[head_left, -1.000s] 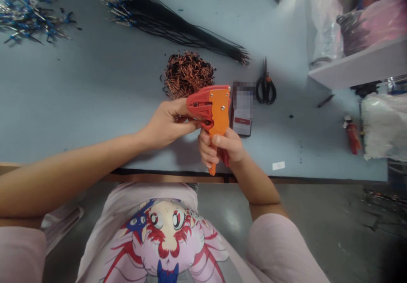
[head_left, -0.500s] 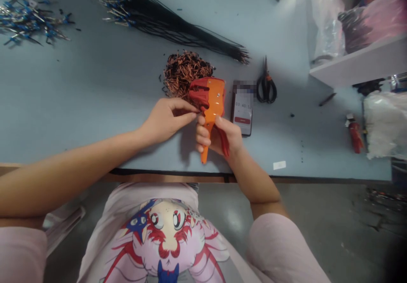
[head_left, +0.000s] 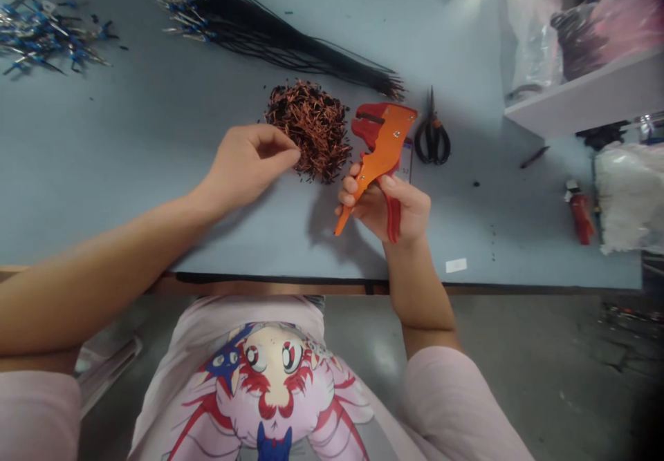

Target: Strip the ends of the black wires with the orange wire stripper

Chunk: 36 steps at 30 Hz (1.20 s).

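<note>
Blue-topped workbench (head_left: 104, 171) below an orange wire stripper (head_left: 384, 142) clenched in the right hand (head_left: 394, 209)

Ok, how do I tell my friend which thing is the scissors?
On the pale blue table, find the orange wire stripper in the person's right hand. Just past it lie small closed scissors, blades pointing away from the person. They're the only thing there with black finger loops.

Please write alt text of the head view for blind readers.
A right hand grips an orange-and-red plastic wire stripper above a pale blue workbench, while the left hand, fingers pinched, hovers beside a heap of copper wire scraps. A long bundle of black wires and black-handled scissors lie beyond.
</note>
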Available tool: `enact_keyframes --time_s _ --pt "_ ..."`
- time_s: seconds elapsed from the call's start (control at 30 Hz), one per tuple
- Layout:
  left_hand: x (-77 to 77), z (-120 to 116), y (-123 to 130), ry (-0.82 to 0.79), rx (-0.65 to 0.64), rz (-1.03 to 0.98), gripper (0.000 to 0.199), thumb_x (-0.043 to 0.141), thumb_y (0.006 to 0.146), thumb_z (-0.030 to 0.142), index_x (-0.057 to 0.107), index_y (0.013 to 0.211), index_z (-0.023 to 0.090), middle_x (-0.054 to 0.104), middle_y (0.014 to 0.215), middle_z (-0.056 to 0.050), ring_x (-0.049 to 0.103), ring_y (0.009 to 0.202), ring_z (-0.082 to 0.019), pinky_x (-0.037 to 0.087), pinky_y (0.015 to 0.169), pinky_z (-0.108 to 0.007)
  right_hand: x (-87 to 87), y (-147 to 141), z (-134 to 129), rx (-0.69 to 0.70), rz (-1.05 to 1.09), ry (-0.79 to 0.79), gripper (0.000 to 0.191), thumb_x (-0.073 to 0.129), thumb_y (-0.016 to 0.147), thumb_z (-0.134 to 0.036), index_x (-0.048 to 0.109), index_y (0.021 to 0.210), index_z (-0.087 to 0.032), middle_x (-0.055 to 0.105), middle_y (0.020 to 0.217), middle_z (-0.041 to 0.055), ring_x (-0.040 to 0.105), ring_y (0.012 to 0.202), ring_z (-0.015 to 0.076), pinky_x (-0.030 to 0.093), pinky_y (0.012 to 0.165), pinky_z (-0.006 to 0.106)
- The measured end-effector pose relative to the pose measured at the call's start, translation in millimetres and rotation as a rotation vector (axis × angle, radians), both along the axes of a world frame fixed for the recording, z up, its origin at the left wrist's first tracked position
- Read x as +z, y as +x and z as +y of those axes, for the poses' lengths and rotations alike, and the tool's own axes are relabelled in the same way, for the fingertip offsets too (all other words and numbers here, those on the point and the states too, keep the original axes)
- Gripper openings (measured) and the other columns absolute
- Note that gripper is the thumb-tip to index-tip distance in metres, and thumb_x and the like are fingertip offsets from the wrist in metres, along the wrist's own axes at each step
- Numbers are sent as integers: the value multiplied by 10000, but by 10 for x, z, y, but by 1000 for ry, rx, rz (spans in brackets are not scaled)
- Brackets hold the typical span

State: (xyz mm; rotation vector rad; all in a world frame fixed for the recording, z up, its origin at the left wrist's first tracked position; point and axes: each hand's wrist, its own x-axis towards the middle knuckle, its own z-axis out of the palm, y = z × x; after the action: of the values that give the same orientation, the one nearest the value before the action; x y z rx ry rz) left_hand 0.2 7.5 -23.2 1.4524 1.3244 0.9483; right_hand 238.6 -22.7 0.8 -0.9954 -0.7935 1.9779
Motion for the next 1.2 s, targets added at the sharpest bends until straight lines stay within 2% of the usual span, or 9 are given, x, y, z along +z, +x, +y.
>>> enact_keyframes --time_s 0.17,0.3,0.43,0.57,0.8,1.2 --pt "-58 43 -24 62 39 -84 46 730 758 250 703 764 214 728 774 -1 650 740 -169 522 720 -332 19 -24 -19 -41 -108 54 398 852 700 -397 657 991 -207 630 861 9 632 743 156 621 708 343" --pt "-63 24 -8 110 4 -102 53 705 794 271 694 792 219 729 798 -3 664 762 -169 539 729 -325 -9 -49 -54 -56 -191 109 411 871 708 -375 651 999 -185 645 843 12 646 719 157 613 682 341" --pt "-42 -1 11 184 20 -93 64 687 813 280 688 792 220 721 770 -3 655 721 -163 524 670 -314 -10 -71 -115 13 -275 195 367 846 769 -359 643 1009 -169 654 842 22 662 722 166 595 616 319" --pt "-34 -16 16 245 62 -84 39 694 808 257 697 794 220 707 735 -3 631 659 -156 492 617 -323 23 -83 -170 105 -266 189 375 839 776 -377 630 1010 -171 649 864 24 660 729 171 596 590 319" --pt "-18 -49 10 238 48 -29 21 701 842 248 702 822 241 706 793 5 651 739 -171 512 672 -343 37 -84 -176 139 -261 212 366 832 791 -385 628 1002 -167 637 838 24 648 724 162 600 580 302" --pt "47 -88 12 346 47 74 76 683 862 285 711 804 243 706 819 -9 628 774 -171 512 707 -338 7 -87 -219 227 -307 256 303 803 831 -340 622 1019 -186 617 885 22 642 732 155 600 615 298"
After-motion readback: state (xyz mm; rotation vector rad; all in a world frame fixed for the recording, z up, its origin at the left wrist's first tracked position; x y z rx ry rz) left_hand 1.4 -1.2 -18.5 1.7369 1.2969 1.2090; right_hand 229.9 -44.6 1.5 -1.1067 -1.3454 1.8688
